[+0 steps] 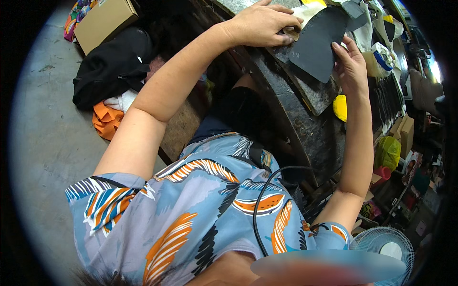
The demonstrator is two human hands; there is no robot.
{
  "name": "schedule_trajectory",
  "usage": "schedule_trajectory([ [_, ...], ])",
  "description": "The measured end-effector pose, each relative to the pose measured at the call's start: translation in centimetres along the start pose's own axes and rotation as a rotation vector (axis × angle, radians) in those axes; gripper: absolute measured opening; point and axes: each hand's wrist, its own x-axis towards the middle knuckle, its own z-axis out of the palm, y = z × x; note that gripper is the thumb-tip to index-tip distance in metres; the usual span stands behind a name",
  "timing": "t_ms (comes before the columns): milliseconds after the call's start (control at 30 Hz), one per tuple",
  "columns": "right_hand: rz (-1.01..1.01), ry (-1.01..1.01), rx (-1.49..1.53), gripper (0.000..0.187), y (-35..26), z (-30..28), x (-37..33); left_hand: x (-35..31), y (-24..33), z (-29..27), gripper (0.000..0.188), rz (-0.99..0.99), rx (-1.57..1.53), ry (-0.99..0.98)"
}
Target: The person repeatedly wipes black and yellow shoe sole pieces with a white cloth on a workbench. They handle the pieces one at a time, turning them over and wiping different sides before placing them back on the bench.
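Observation:
A black, flat, curved piece of sheet material (315,47), perhaps leather, lies over a dark worn board (312,97) on the workbench. My right hand (350,64) pinches its right edge between thumb and fingers. At the far left edge of the piece, my left hand (265,25) is closed round a small brown lump (292,33), whose kind I cannot make out. A smaller dark piece (355,16) adjoins the sheet's far end, and whitish material lies behind it.
A cream tub with a blue rim (381,61) stands right of my right hand, with a yellow object (340,107) by the wrist. At left are a black bag (114,66), an orange cloth (106,120) and a cardboard box (105,24). A fan (385,250) stands lower right.

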Motion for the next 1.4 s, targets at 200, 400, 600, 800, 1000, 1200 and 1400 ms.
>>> schedule_trajectory([
  [200,0.028,0.048,-0.048,0.030,0.7,-0.1,0.0,0.3,1.1,-1.1,0.053,-0.006,0.036,-0.053],
  [400,0.020,0.050,-0.062,0.029,0.5,-0.2,-0.6,0.0,1.1,-1.0,0.058,-0.031,0.056,-0.041],
  [600,-0.002,0.037,-0.062,0.029,0.7,-0.2,-0.4,0.0,1.1,-1.0,0.055,-0.034,0.040,-0.057],
  [800,0.010,0.043,-0.044,0.030,0.8,0.1,-0.5,0.0,1.4,-1.2,0.054,-0.049,0.050,-0.053],
  [1000,0.004,0.044,-0.067,0.032,0.6,0.5,-0.7,-0.1,1.3,-1.0,0.055,-0.034,0.067,-0.039],
  [1200,-0.009,0.054,-0.080,0.032,0.8,0.5,-0.8,-0.1,1.4,-1.0,0.055,-0.041,0.088,-0.038],
  [1400,-0.020,0.030,-0.075,0.033,1.0,0.2,-0.7,-0.1,0.9,-0.9,0.055,-0.048,0.081,-0.063],
])
